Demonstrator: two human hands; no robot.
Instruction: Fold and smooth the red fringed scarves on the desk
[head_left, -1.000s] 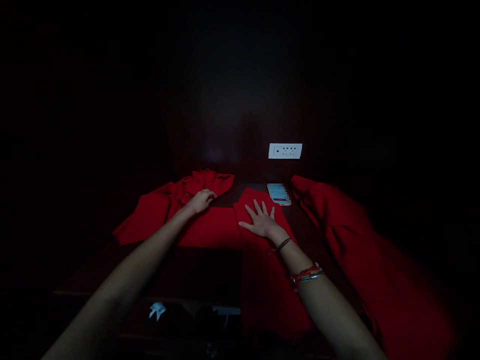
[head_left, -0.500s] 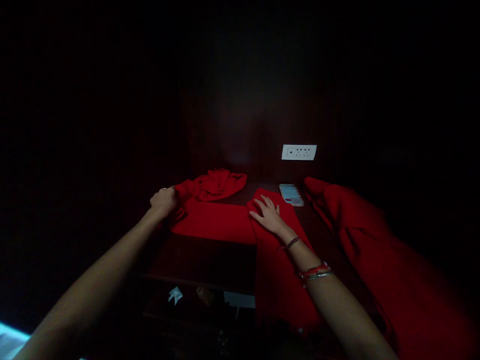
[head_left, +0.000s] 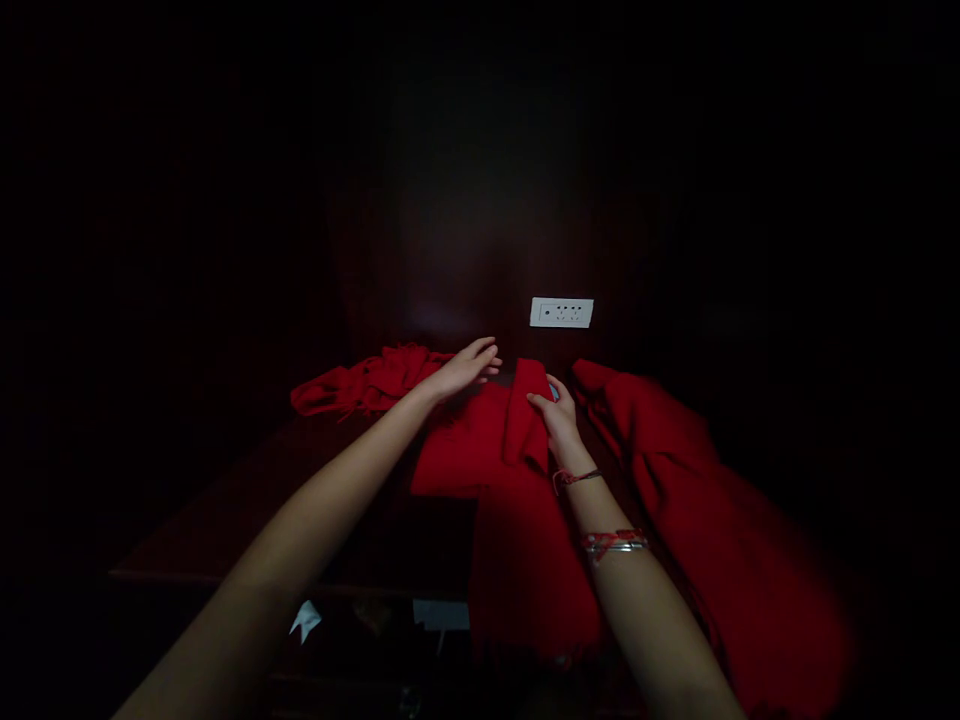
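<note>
"So, what is the right hand (head_left: 562, 418) doing?"

"Gripping a folded-up flap of the red fringed scarf (head_left: 525, 560), thumb on the near side, fingers behind it."

"And the left hand (head_left: 466, 370)?"

"Unclenched, fingers stretched out and grasping nothing that shows. It's over the far side of the scarf; I can't tell whether it touches."

"Where does the scarf lie?"

"On the dark desk (head_left: 420, 540), one length running toward us, its fringed end hanging past the front edge."

"Anything around it?"

"Bunched red fabric (head_left: 379, 380) at the far left, maybe the same piece, I can't tell. Another red cloth (head_left: 690, 490) lies right of the right arm, and a white wall socket (head_left: 561, 313) sits behind."
</note>
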